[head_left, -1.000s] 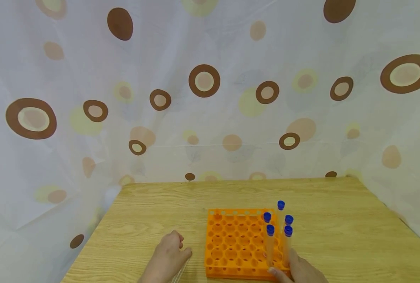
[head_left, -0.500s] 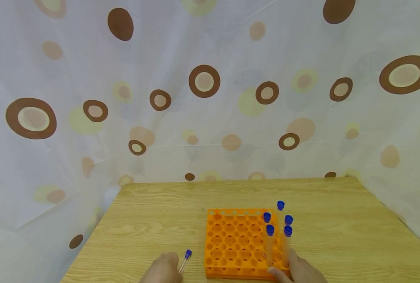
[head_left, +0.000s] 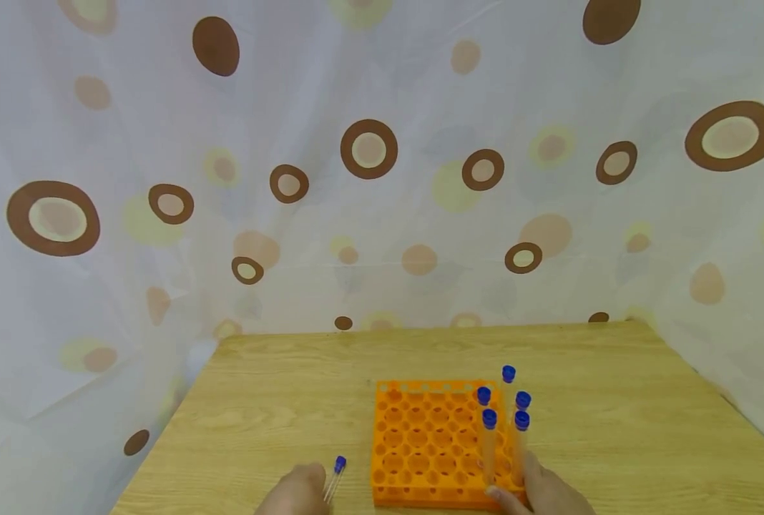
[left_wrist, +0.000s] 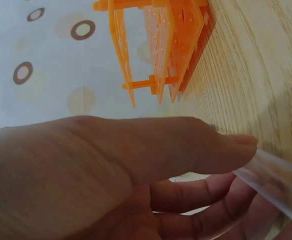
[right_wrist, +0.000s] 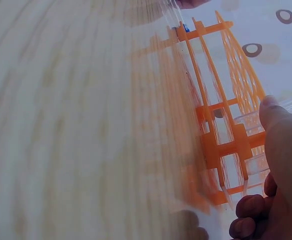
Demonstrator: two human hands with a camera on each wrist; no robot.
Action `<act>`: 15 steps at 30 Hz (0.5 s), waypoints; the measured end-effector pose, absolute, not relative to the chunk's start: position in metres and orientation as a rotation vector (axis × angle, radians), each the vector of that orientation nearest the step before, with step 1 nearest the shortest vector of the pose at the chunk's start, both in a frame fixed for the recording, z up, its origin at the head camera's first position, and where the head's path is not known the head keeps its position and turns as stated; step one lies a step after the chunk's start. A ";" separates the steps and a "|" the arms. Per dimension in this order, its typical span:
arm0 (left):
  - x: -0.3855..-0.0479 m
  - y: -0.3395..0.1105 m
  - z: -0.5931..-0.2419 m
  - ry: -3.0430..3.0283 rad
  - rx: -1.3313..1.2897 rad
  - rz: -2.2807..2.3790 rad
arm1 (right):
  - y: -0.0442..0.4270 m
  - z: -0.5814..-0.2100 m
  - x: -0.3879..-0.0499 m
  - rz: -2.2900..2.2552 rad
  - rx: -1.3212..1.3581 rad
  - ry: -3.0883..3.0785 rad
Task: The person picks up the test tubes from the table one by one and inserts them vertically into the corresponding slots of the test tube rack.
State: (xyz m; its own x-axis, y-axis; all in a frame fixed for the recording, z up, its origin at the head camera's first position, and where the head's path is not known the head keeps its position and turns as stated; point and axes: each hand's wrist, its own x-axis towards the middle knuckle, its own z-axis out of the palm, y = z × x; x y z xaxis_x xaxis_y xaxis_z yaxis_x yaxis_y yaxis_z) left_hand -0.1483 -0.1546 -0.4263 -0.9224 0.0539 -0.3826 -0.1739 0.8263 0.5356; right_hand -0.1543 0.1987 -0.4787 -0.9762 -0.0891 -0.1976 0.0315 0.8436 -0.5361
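Note:
In the head view an orange test tube rack [head_left: 420,495] stands on the table. Several capped test tubes [head_left: 489,447] stand upright at its right end, blue caps up. My right hand [head_left: 549,493] grips the rack's front right corner; the right wrist view has its thumb [right_wrist: 276,112] on the rack's edge and the other fingers curled. Left of the rack, my left hand [head_left: 297,492] pinches a clear test tube [left_wrist: 281,182] between thumb and fingers. That tube's blue cap [head_left: 340,463] points away from me, and its lower part is out of sight in the head view.
The wooden table [head_left: 279,386] runs back to a hanging sheet [head_left: 382,214] with brown and beige circles. More of this sheet hangs along the left and right sides. Most of the rack's holes hold no tube.
My left hand has drawn back toward me, and the blue-capped tube beside it has come into view. My right hand and the rack have stayed in place.

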 end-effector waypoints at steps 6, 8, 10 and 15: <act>-0.150 -0.156 -0.427 2.622 -0.034 0.824 | 0.199 -0.479 -0.154 -0.823 -0.077 2.824; -0.151 -0.157 -0.427 2.626 -0.004 0.832 | 0.200 -0.479 -0.154 -0.828 -0.075 2.816; -0.152 -0.157 -0.427 2.610 -0.002 0.840 | 0.200 -0.479 -0.154 -0.839 -0.066 2.800; -0.157 -0.157 -0.426 2.607 0.039 0.832 | 0.199 -0.479 -0.154 -0.840 -0.065 2.791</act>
